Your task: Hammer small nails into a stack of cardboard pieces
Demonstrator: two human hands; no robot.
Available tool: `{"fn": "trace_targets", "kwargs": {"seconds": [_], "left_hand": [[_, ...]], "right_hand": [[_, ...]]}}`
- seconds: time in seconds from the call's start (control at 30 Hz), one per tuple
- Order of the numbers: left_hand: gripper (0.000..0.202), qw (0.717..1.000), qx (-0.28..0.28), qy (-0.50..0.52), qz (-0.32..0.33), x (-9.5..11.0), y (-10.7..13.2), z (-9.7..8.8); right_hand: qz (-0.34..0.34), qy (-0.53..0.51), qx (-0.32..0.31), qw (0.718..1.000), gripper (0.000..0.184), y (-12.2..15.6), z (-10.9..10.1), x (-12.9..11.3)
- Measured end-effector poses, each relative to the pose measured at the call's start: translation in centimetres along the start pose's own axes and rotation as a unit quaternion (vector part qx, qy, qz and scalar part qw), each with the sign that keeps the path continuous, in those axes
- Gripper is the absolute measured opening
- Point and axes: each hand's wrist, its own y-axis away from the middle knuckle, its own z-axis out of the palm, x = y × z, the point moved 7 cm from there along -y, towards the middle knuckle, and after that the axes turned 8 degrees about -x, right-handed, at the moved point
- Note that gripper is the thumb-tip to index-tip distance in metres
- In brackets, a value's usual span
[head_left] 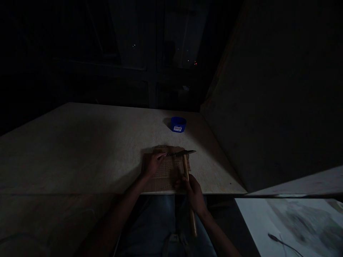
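My right hand [195, 192] is wrapped round the wooden handle of a hammer [185, 165]. The hammer's dark metal head lies over a piece of brown cardboard [163, 173] whose middle is covered with rows of small dark marks. Over the left part of the cardboard, my left hand [154, 165] is closed, thumb and finger pinched together. A small, dark, knobbly strip [170, 154] runs from its fingertips toward the hammer head. Dim light hides what exactly this strip is and whether the hammer touches it.
A blue plastic container [178, 125] with a white label stands beyond the cardboard on the pale wooden table [107, 142]. A dark upright panel [268, 107] borders the table on the right. At lower right, a cable [284, 242] lies on a pale surface.
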Motion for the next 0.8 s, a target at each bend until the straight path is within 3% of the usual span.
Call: {"fn": "trace_targets", "kwargs": {"seconds": [0.17,0.37,0.5,0.63,0.8], "left_hand": [[0.032,1.000,0.015,-0.017,0.018,-0.1,-0.1,0.1],[0.035,0.999,0.022,-0.014,-0.021,-0.6,-0.3,0.1],[0.032,0.999,0.018,-0.016,-0.022,-0.5,-0.2,0.1],[0.035,0.999,0.019,-0.018,-0.027,-0.8,-0.2,0.3],[0.040,0.999,0.032,-0.023,-0.022,-1.5,-0.3,0.5]], "right_hand": [[-0.015,0.036,-0.030,0.999,0.048,-1.3,-0.2,-2.5],[-0.117,0.211,-0.044,0.969,0.039,-2.5,0.1,-7.4],[-0.129,0.253,-0.072,0.956,0.036,-3.4,1.3,-6.9],[-0.072,0.301,-0.112,0.944,0.034,-4.4,2.1,-5.2],[-0.087,0.265,-0.072,0.958,0.038,-4.7,1.3,-6.0]]}}
